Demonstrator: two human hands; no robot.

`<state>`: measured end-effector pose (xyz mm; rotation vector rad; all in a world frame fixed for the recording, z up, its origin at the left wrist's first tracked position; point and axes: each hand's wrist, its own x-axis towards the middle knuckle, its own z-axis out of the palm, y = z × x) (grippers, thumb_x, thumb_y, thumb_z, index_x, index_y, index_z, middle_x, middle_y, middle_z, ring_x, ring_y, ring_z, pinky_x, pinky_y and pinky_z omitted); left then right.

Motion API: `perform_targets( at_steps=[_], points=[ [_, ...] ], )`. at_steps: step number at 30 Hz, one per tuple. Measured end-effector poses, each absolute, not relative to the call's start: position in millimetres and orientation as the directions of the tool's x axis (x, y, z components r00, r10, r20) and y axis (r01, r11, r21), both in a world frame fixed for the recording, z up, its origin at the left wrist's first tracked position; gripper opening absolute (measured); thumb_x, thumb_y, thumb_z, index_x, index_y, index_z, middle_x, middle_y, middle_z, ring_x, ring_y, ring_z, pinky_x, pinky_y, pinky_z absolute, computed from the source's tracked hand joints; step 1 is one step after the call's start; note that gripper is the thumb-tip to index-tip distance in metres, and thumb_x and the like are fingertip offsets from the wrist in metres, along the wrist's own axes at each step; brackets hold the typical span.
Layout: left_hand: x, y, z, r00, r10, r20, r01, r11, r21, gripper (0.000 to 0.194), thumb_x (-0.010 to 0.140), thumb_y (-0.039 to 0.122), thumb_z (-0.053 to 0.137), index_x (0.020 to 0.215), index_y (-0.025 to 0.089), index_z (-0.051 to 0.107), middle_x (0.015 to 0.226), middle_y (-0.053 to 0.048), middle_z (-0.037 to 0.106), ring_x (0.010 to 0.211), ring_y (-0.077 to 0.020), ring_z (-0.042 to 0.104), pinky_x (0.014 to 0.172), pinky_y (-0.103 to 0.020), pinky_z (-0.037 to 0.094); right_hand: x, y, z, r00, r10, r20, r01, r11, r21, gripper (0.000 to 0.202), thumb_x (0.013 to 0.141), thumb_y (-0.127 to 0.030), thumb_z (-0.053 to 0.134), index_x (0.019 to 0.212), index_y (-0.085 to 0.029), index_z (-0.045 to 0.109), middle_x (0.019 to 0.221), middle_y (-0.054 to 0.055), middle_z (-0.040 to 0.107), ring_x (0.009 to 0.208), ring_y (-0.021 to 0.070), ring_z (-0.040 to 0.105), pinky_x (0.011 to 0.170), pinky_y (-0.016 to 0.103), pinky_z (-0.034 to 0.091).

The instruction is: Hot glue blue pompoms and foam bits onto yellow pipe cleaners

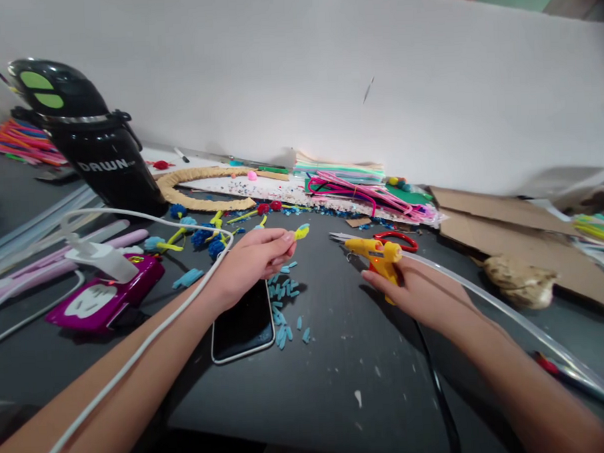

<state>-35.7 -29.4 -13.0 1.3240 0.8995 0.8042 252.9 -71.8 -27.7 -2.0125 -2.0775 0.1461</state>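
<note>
My left hand [256, 258] pinches a small yellow and light-blue pipe-cleaner piece [302, 232] between thumb and fingertips, above the table. In my right hand [425, 291] is a yellow hot glue gun [376, 251], its nozzle pointing left toward that piece but apart from it. A long clear glue stick [506, 318] runs out of the gun's back, past my forearm. Red-handled scissors [405, 242] lie behind the gun and are partly hidden. Below my left hand, a phone [244, 329] with a dark screen lies beside scattered short light-blue pieces [283, 314].
A black bottle [98, 148] stands at the left, behind a purple power strip [105, 308] with a white charger. Its white cable crosses my left forearm. Finished pipe-cleaner flowers [202, 237], a tan wrapped ring [180, 195], pink pipe cleaners [361, 197] and cardboard [523, 250] lie farther back.
</note>
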Motion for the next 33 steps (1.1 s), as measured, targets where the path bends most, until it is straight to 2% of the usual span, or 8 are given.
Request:
perform_targets(
  at_steps=[2, 4, 7, 9, 11, 14, 22, 33],
  points=[
    [-34.7, -29.9, -12.9, 0.444, 0.891, -0.092, 0.033, 0.087, 0.996, 0.033, 0.09, 0.042, 0.056, 0.071, 0.016, 0.049, 0.059, 0.005, 0.033, 0.05, -0.0066, 0.026, 0.046, -0.023, 0.016, 246.0, -63.7, -35.8, 0.012, 0.995, 0.094, 0.957, 0.015, -0.289, 0.046, 0.084, -0.063, 0.052, 0.074, -0.02, 0.064, 0.07, 0.006, 0.065, 0.059, 0.0203, 0.056, 0.054, 0.03, 0.035],
    [-33.5, -30.6, -12.6, 0.439, 0.893, -0.099, 0.057, 0.083, 0.995, 0.033, 0.09, 0.042, 0.055, 0.071, 0.016, 0.049, 0.059, 0.005, 0.032, 0.05, -0.0067, 0.026, 0.046, -0.023, 0.016, 240.9, -59.8, -40.9, 0.033, 0.994, 0.1, 0.87, 0.021, -0.493, 0.038, 0.085, -0.055, 0.056, 0.084, -0.018, 0.066, 0.078, 0.007, 0.067, 0.068, 0.0216, 0.06, 0.06, 0.032, 0.042],
    [-31.8, -32.0, -12.2, 0.425, 0.9, -0.096, 0.103, 0.057, 0.993, 0.034, 0.09, 0.044, 0.055, 0.071, 0.016, 0.05, 0.059, 0.005, 0.032, 0.049, -0.0065, 0.026, 0.045, -0.022, 0.017, 235.3, -64.2, -40.1, -0.022, 0.998, 0.067, 0.533, 0.068, -0.843, 0.033, 0.084, -0.045, 0.063, 0.101, -0.018, 0.065, 0.096, 0.008, 0.071, 0.083, 0.0222, 0.065, 0.072, 0.033, 0.05],
    [-30.6, -32.7, -12.1, 0.41, 0.908, -0.086, 0.152, 0.025, 0.988, 0.036, 0.089, 0.047, 0.055, 0.071, 0.016, 0.051, 0.058, 0.005, 0.033, 0.049, -0.0066, 0.028, 0.045, -0.022, 0.018, 231.4, -72.6, -35.8, -0.053, 0.997, 0.058, 0.344, 0.073, -0.936, 0.029, 0.083, -0.043, 0.066, 0.097, -0.018, 0.065, 0.094, 0.008, 0.071, 0.084, 0.0212, 0.066, 0.074, 0.033, 0.052],
    [-29.4, -33.5, -12.2, 0.405, 0.911, -0.074, 0.196, -0.008, 0.981, 0.038, 0.09, 0.048, 0.054, 0.071, 0.016, 0.052, 0.057, 0.004, 0.034, 0.049, -0.0068, 0.028, 0.045, -0.022, 0.019, 227.2, -82.0, -31.8, -0.057, 0.997, 0.057, 0.269, 0.07, -0.961, 0.024, 0.083, -0.043, 0.066, 0.087, -0.019, 0.066, 0.084, 0.006, 0.07, 0.077, 0.0194, 0.065, 0.072, 0.032, 0.053],
    [-28.2, -34.7, -12.6, 0.414, 0.908, -0.06, 0.235, -0.043, 0.971, 0.039, 0.091, 0.049, 0.051, 0.072, 0.016, 0.055, 0.056, 0.004, 0.033, 0.049, -0.0071, 0.029, 0.044, -0.022, 0.02, 222.2, -92.2, -30.7, -0.06, 0.998, 0.014, 0.276, 0.031, -0.961, 0.025, 0.084, -0.044, 0.065, 0.078, -0.019, 0.066, 0.075, 0.004, 0.068, 0.072, 0.0182, 0.064, 0.07, 0.031, 0.053],
    [-27.9, -36.5, -16.3, 0.476, 0.874, -0.096, 0.28, -0.047, 0.959, 0.044, 0.092, 0.055, 0.049, 0.073, 0.016, 0.055, 0.058, 0.004, 0.035, 0.05, -0.0073, 0.028, 0.045, -0.021, 0.021, 222.0, -95.4, -37.8, -0.076, 0.997, -0.033, 0.396, 0.0, -0.918, 0.031, 0.083, -0.049, 0.063, 0.072, -0.02, 0.065, 0.066, 0.003, 0.063, 0.066, 0.0176, 0.06, 0.055, 0.027, 0.05],
    [-27.6, -36.8, -16.5, 0.49, 0.866, -0.097, 0.291, -0.057, 0.955, 0.046, 0.091, 0.058, 0.048, 0.072, 0.016, 0.054, 0.059, 0.004, 0.037, 0.051, -0.0068, 0.029, 0.046, -0.02, 0.021, 219.4, -96.7, -35.5, -0.105, 0.994, -0.017, 0.437, 0.03, -0.899, 0.027, 0.084, -0.045, 0.061, 0.072, -0.02, 0.062, 0.067, 0.001, 0.061, 0.064, 0.0162, 0.059, 0.056, 0.026, 0.049]
  ],
)
